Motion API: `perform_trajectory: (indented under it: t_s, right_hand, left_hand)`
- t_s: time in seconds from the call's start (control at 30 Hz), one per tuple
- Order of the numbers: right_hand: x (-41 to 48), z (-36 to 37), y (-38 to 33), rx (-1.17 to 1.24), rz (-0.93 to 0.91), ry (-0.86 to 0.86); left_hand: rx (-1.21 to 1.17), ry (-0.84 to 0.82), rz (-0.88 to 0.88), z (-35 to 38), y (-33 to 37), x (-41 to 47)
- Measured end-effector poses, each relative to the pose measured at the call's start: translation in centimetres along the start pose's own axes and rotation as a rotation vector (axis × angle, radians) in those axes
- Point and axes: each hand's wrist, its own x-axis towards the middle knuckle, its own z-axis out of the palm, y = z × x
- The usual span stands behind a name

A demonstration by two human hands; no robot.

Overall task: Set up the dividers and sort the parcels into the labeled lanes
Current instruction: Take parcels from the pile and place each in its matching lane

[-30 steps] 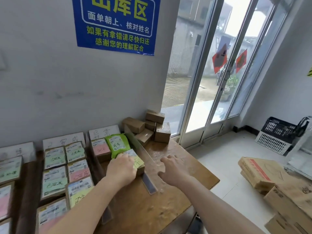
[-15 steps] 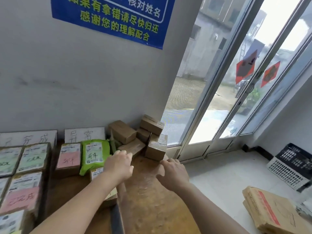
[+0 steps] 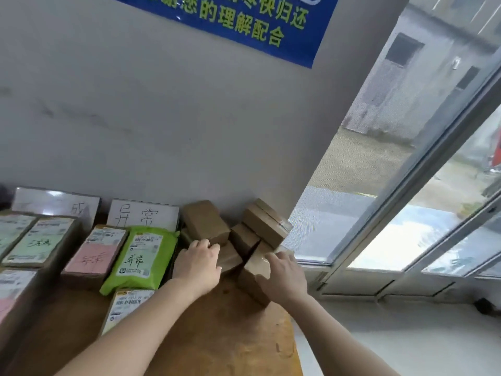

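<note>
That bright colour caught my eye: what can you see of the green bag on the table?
The green plastic mailer bag lies flat on the wooden table, white printed label up with dark handwriting and barcodes. It sits before the white lane sign, beside a pink-labelled box. The left hand is close by its right edge; contact unclear.

Soft daylight from glass doors (image 3: 393,213) at right; bright
Panes wash to white low right; wall (image 3: 162,118) evenly lit; weak shadow beside the nearest box (image 3: 252,272); slight motion blur throughout; door frames bow at the edge
</note>
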Motion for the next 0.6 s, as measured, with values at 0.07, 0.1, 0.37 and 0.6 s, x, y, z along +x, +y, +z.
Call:
perform_trajectory:
  t_s: [0.07,0.1,0.37,0.6]
  right_hand:
    - [2.5,0.4,1.3,0.014,-0.025,0.016]
    - [3.7,0.6,1.9,0.021,-0.034,0.024]
    - [12.1,2.1,6.2,0.102,-0.016,0.086]
    - [16.9,3.9,7.5,0.164,0.005,0.111]
  left_hand:
    - [-0.009,0.019,-0.067,0.5,0.8,2.1]
    - [-0.014,0.024,-0.102,0.7,1.1,3.1]
    - [0.037,0.000,-0.316,3.1,3.2,9.0]
    - [-0.107,0.048,-0.560,4.9,3.2,13.2]
